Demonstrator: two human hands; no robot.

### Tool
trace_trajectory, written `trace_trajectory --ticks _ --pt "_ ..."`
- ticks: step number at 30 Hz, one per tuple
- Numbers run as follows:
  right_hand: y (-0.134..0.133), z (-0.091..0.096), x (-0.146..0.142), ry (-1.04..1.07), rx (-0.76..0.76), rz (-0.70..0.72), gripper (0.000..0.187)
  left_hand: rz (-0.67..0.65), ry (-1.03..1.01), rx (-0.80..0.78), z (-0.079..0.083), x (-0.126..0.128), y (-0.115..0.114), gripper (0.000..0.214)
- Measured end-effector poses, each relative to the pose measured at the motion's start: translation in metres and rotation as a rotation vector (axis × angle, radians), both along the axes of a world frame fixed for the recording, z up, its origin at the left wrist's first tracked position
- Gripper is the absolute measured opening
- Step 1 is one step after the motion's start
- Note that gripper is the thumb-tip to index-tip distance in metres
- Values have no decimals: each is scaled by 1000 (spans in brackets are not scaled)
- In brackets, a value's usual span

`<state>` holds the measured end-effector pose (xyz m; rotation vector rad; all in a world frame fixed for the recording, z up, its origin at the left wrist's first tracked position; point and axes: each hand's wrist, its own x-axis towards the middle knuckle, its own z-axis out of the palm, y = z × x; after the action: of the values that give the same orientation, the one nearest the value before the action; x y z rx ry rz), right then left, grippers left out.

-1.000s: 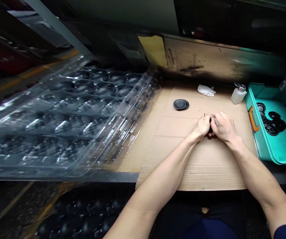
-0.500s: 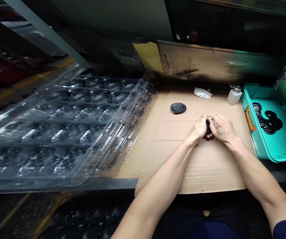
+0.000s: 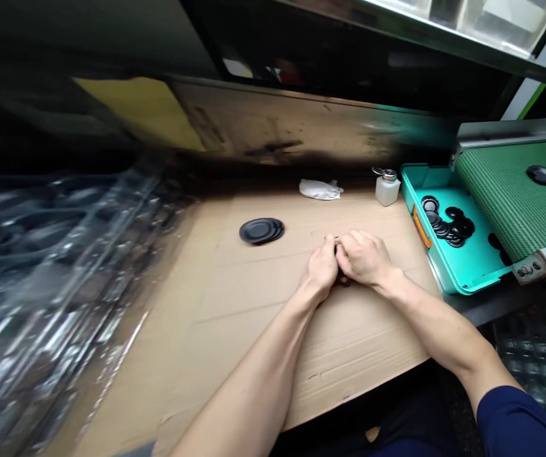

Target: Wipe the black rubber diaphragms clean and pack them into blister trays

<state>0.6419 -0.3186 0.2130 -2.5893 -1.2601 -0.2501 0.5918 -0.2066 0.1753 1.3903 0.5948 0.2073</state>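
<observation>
Close together over the cardboard sheet [image 3: 253,298], both hands are closed around a small black part [image 3: 337,249], and only a sliver of it shows between them. My left hand [image 3: 321,266] grips it from the left, thumb on top. My right hand [image 3: 364,257] is curled against it from the right, its fingertips mostly hidden; what they pinch cannot be made out. To the left of the hands lies a short overlapping pile of black round discs [image 3: 259,230].
A crumpled white cloth [image 3: 319,189] and a pump bottle [image 3: 387,188] stand at the back. On the right, a teal bin [image 3: 472,270] holds several black round parts beside a green conveyor belt [image 3: 501,190] carrying black discs. Clear plastic trays [image 3: 63,304] are stacked at left, blurred.
The view has swung right, bringing more of the conveyor into sight. My hands stay together on the black part, which is now more covered; a white scrap seen at my right fingers is hidden.
</observation>
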Motion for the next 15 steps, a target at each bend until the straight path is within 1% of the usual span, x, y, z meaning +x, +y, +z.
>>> trace_trajectory --ticks 3,5,9,15 --pt "-2 -1 0 -9 4 -33 23 -60 19 63 0 -1 1 57" --pt "-3 -2 -1 -17 8 -56 22 -73 30 81 0 -2 0 60" --pt "-3 -5 -2 -40 41 -26 22 -81 19 119 2 -3 0 63" --pt "-3 -5 2 -47 58 -22 21 -106 4 72 9 -3 -2 66"
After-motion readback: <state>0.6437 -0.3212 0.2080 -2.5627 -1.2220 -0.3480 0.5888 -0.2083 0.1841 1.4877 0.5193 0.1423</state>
